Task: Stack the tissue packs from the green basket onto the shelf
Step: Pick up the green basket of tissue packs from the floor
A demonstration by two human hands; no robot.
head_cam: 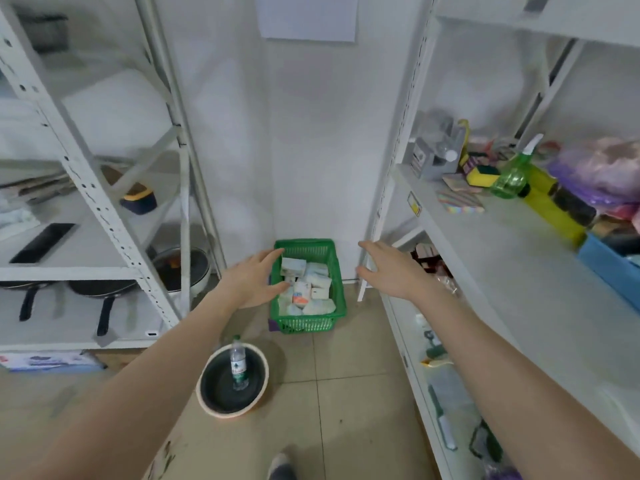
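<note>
A green plastic basket (336,268) stands on the tiled floor against the white wall, between two racks. Several small white tissue packs (313,287) lie loose inside it. My left hand (254,277) is stretched out over the basket's left rim, fingers apart, holding nothing. My right hand (391,270) reaches forward just right of the basket, also open and empty. The white shelf (512,251) on the right has a bare stretch of board at waist height.
A round basin (207,386) with a water bottle (238,365) standing in it sits on the floor near my left arm. Frying pans (104,289) and a pot fill the left rack. Sponges, a green spray bottle (512,174) and bags crowd the right shelf's far end.
</note>
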